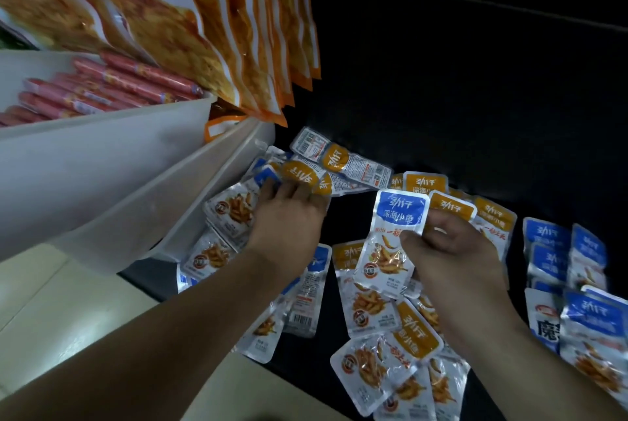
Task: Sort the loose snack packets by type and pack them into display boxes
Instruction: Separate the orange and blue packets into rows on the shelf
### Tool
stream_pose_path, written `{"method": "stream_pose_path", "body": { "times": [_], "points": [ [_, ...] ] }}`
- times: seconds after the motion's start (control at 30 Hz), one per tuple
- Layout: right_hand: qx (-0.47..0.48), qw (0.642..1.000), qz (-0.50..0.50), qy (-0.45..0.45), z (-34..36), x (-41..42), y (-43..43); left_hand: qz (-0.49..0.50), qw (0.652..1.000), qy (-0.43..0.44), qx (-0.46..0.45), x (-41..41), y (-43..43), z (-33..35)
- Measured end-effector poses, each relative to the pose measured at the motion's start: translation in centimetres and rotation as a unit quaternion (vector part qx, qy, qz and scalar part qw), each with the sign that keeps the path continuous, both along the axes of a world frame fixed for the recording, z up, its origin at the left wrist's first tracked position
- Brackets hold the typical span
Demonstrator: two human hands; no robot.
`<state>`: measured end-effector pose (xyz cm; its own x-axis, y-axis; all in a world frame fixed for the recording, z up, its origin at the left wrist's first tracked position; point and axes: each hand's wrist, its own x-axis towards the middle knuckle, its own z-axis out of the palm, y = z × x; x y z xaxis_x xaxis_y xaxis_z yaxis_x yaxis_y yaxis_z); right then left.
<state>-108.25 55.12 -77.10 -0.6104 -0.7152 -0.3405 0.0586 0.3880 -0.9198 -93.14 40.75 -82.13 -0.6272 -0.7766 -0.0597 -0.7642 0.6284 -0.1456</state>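
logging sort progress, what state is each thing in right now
blue-topped fish packet, pinched by right hand
left hand, resting on loose packets, grip unclear
orange-topped fish packets, scattered, unsorted
blue-topped packet group, gathered at right
red sausages, lying in white bin

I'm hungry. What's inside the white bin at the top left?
Red sausage sticks lie piled in the white bin. Its front wall hides whatever is below them.

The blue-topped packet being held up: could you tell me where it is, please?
The blue-topped packet is right of centre in the head view, pinched in the right hand over the loose pile, an orange-topped packet just behind its upper right edge.
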Motion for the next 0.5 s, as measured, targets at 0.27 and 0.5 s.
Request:
{"method": "stream_pose_path", "body": {
  "times": [0.27,0.5],
  "points": [
    [-0.033,0.999,-0.013,-0.01,1.0,-0.7,0.6,-0.026,0.948,0.287,-0.138,0.2,0.6,6.5],
    [-0.076,0.996,0.027,-0.033,2.2,-0.2,1.6,0.059,0.846,0.489,0.205,-3.4,7.5,8.3]
  ]
}}
